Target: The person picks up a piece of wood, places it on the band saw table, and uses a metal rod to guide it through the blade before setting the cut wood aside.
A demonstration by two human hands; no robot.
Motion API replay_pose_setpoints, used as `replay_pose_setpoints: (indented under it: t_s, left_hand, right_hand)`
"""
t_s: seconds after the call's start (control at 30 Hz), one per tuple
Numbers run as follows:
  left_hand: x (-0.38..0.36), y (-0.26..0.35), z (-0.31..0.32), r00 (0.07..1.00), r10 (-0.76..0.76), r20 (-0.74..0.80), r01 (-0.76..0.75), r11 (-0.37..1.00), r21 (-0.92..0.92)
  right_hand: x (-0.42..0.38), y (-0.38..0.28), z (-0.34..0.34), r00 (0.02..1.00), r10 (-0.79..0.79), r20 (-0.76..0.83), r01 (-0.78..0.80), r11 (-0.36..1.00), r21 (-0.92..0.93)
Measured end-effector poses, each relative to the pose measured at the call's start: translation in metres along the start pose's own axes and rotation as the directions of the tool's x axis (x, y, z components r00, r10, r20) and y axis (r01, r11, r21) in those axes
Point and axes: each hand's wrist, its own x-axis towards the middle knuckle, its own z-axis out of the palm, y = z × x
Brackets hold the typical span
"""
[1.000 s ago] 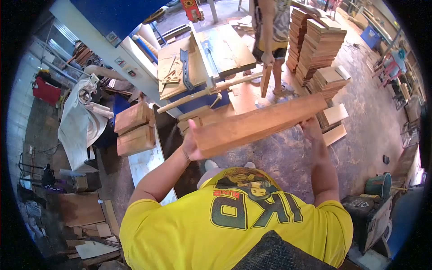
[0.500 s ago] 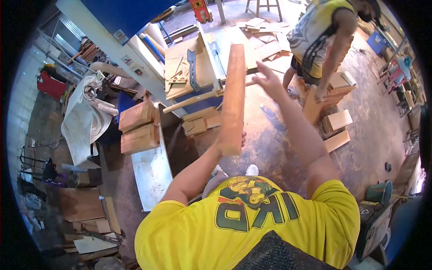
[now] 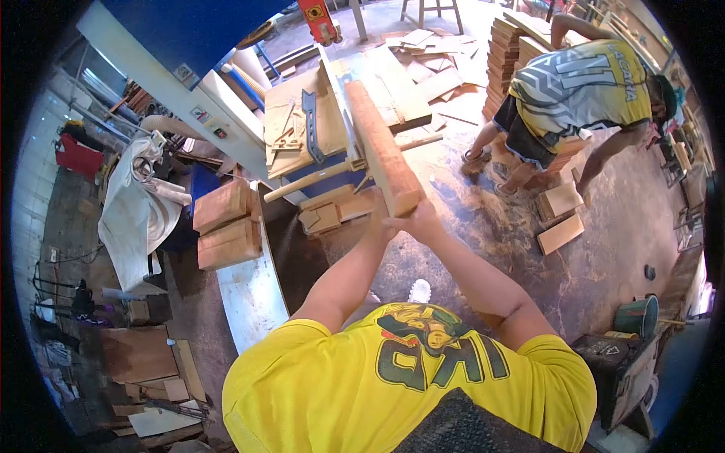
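Note:
A long reddish-brown wooden beam (image 3: 381, 143) points away from me, its far end over the saw table beside the metal fence (image 3: 340, 102). My left hand (image 3: 384, 217) grips the near end from the left, fingers partly hidden by the wood. From the right and below, my right hand (image 3: 420, 222) is closed on that same end. The red blade guard (image 3: 320, 23) hangs above the table's far side. On the wooden table board (image 3: 291, 113) lie a blue bar (image 3: 310, 124) and several thin wood pieces.
Two thick wood blocks (image 3: 226, 243) rest on a pale board (image 3: 249, 298) at the left. To the right, a co-worker (image 3: 581, 90) bends over beside stacked planks (image 3: 502, 64). Short boards (image 3: 560, 232) lie on the floor. Thin offcuts (image 3: 438, 60) are scattered behind the machine.
My right hand has come down from the air onto the beam's near end. The beam's far end has swung left towards the fence. The co-worker has turned and shifted right.

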Motion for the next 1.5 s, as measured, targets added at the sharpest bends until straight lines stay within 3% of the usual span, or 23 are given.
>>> replay_pose_setpoints:
  t_s: [0.13,0.2,0.23,0.3,0.33,0.37,0.43,0.5,0.53,0.6,0.73,0.8,0.93,1.0,1.3,1.33,1.37,1.43,1.5]
  left_hand:
    - [0.026,-0.012,-0.046,0.962,0.238,0.134,-0.27,0.9,0.342]
    - [0.03,-0.003,-0.067,0.911,0.335,0.241,-0.412,0.781,0.469]
    - [0.027,0.008,-0.068,0.91,0.337,0.24,-0.413,0.78,0.47]
    - [0.015,0.044,-0.073,0.962,0.247,0.117,-0.236,0.538,0.809]
    - [0.027,0.057,-0.093,0.966,0.185,-0.179,-0.008,0.717,0.697]
    - [0.049,0.074,-0.112,0.894,0.063,-0.443,0.186,0.848,0.496]
    - [0.074,0.113,-0.112,0.911,0.351,-0.219,-0.04,0.6,0.799]
    - [0.104,0.132,-0.09,0.88,0.404,-0.25,-0.088,0.655,0.751]
    - [0.108,0.145,-0.072,0.88,0.401,-0.253,-0.084,0.657,0.749]
    - [0.118,0.172,-0.038,0.983,0.129,-0.128,0.025,0.605,0.795]
    - [0.141,0.175,-0.047,0.979,0.044,-0.198,0.121,0.655,0.746]
    - [0.133,0.183,-0.033,0.976,0.033,-0.213,0.136,0.673,0.727]
    - [0.136,0.178,-0.032,0.967,0.036,-0.251,0.145,0.735,0.663]
    - [0.135,0.18,-0.03,0.963,0.016,-0.27,0.175,0.724,0.667]
    - [0.148,0.172,-0.042,0.936,0.05,-0.349,0.212,0.713,0.669]
    - [0.147,0.172,-0.043,0.941,0.054,-0.334,0.19,0.733,0.653]
    - [0.147,0.169,-0.044,0.94,0.057,-0.336,0.187,0.736,0.651]
    - [0.147,0.171,-0.04,0.926,0.092,-0.365,0.192,0.72,0.667]
    - [0.142,0.176,-0.032,0.935,0.052,-0.351,0.211,0.713,0.668]
  right_hand:
    - [0.029,0.009,0.019,0.993,-0.108,-0.041,0.108,0.994,0.01]
    - [0.043,0.016,0.025,0.955,-0.274,-0.116,0.248,0.948,-0.202]
    - [0.05,0.016,0.024,0.955,-0.275,-0.113,0.249,0.947,-0.202]
    - [0.062,0.016,0.025,0.971,-0.205,-0.126,0.167,0.95,-0.264]
    - [0.068,0.018,0.026,0.97,-0.208,-0.122,0.171,0.951,-0.259]
    - [0.073,0.022,0.025,0.969,-0.214,-0.12,0.177,0.948,-0.263]
    - [0.086,0.032,0.027,0.969,-0.216,-0.117,0.179,0.947,-0.267]
    - [0.096,0.043,0.029,0.942,-0.298,-0.154,0.256,0.936,-0.241]
    - [0.097,0.042,0.03,0.944,-0.293,-0.153,0.252,0.937,-0.241]
    - [0.105,0.029,0.03,0.959,-0.239,-0.151,0.188,0.939,-0.288]
    - [0.122,0.032,0.027,0.956,-0.268,-0.12,0.222,0.927,-0.301]
    - [0.129,0.036,0.027,0.983,-0.152,-0.106,0.122,0.962,-0.245]
    - [0.128,0.021,0.026,0.985,-0.139,-0.102,0.104,0.951,-0.292]
    - [0.133,0.032,0.023,0.976,-0.211,-0.056,0.189,0.946,-0.263]
    - [0.135,0.025,0.014,0.979,-0.204,0.011,0.2,0.944,-0.261]
    - [0.132,0.008,0.011,0.995,-0.089,0.04,0.097,0.949,-0.3]
    - [0.136,0.015,0.009,0.995,-0.09,0.044,0.099,0.948,-0.303]
    - [0.15,0.027,0.001,0.972,-0.182,0.145,0.206,0.964,-0.171]
    - [0.158,0.029,-0.011,0.968,-0.121,0.219,0.148,0.983,-0.109]
